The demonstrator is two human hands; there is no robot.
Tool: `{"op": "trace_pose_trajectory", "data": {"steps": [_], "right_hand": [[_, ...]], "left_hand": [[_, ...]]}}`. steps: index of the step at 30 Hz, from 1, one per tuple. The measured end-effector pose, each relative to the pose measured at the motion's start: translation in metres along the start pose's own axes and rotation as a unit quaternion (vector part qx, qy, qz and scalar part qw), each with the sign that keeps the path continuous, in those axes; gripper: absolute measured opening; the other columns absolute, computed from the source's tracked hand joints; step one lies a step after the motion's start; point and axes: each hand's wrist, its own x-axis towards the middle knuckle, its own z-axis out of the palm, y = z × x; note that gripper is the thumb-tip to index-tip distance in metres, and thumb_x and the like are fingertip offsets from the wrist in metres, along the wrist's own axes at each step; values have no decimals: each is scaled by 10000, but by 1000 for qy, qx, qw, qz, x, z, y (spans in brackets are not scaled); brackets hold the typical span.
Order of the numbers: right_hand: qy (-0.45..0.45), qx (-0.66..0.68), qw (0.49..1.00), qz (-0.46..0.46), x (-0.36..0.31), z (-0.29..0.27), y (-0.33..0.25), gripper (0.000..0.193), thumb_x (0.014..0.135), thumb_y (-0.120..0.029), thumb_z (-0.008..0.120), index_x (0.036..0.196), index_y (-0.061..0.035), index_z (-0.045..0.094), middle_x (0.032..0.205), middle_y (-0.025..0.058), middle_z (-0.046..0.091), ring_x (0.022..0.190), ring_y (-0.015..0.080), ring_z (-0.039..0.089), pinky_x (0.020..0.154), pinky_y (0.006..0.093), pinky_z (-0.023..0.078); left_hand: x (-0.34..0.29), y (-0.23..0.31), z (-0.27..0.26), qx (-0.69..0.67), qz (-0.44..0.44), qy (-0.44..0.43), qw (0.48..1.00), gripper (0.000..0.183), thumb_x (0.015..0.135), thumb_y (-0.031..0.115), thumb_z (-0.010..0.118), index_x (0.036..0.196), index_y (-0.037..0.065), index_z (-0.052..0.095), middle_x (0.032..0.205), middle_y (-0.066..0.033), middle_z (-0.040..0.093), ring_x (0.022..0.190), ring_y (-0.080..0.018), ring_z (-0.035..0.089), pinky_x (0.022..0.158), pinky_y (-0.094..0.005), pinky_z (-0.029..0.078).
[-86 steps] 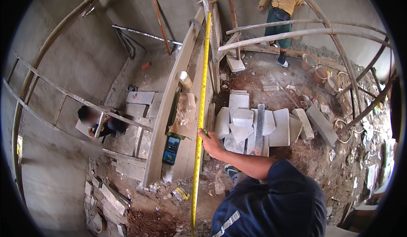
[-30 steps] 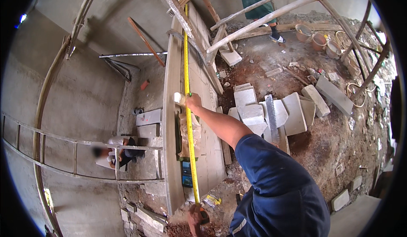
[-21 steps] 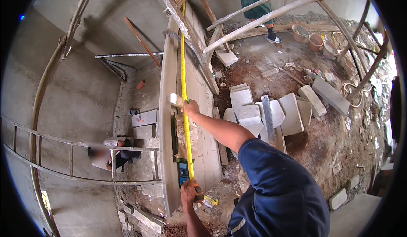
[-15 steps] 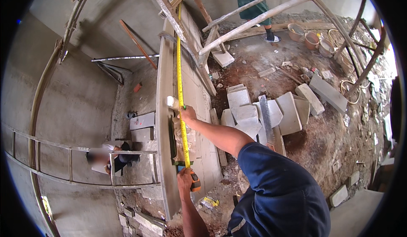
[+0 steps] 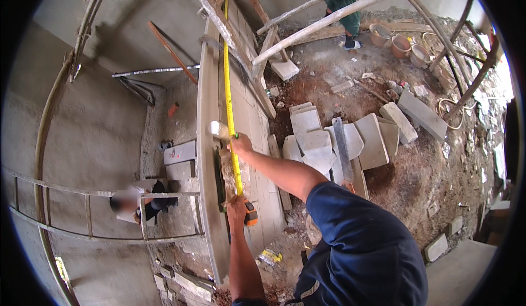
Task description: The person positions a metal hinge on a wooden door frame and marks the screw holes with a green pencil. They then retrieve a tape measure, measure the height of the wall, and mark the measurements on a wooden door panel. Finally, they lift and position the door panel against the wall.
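Observation:
A yellow tape measure blade (image 5: 228, 87) runs along the top of a grey block wall (image 5: 264, 196), away from me toward the far wooden frame. My left hand (image 5: 236, 209) is closed at its near end, against the orange and black tape measure case (image 5: 251, 215). Farther along, my right hand (image 5: 241, 143) is closed at the blade, with a small green tip showing by its fingers. Beside that hand, a short white cylinder (image 5: 218, 129) sticks out over the wall top. My fingers partly hide the blade.
Wooden props (image 5: 219, 15) and round poles (image 5: 350, 18) cross ahead. A ladder-like rail (image 5: 87, 215) spans the left, near a crouching person (image 5: 153, 202). Grey blocks (image 5: 318, 144) and a handsaw (image 5: 342, 147) lie right. Another person (image 5: 345, 10) stands near buckets (image 5: 400, 46).
My left hand and the tape measure case have moved forward, closer to my right hand, which stays about where it was. The far person has shifted slightly right.

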Motion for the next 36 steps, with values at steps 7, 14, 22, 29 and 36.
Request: {"op": "trace_pose_trajectory", "data": {"steps": [7,14,22,29,36], "right_hand": [[-70,4,998,-6,29,-14,24,259,953,-213,519,959,26,618,777,141,708,553,178,627,458,332,443],[-117,39,991,42,18,-25,21,260,952,-237,539,995,6,622,815,125,719,431,95,460,361,274,306],[-124,46,990,51,15,-30,11,236,950,-217,530,978,-5,630,809,111,720,402,84,345,359,281,277],[-125,48,989,58,20,-33,14,224,947,-213,535,977,-16,638,851,112,722,451,78,400,383,270,286],[-141,15,989,53,16,-33,21,218,943,-235,563,996,-38,639,724,19,614,571,83,529,399,257,296]], "left_hand": [[17,5,6,12,13,13,1000,339,868,267,467,894,15,693,862,-206,678,825,-363,651,732,-414,493],[24,10,5,-9,7,8,1000,318,848,255,479,853,11,684,835,-190,678,799,-368,651,724,-409,498],[31,13,7,6,19,-1,1000,257,847,195,493,839,19,679,858,-173,685,783,-343,661,700,-409,507],[47,3,15,-48,21,-16,999,240,860,148,480,849,18,681,836,-145,686,725,-325,650,655,-383,499],[61,-27,14,-115,2,-65,991,289,873,246,515,954,22,678,799,-57,629,682,-156,582,623,-333,479]]}}
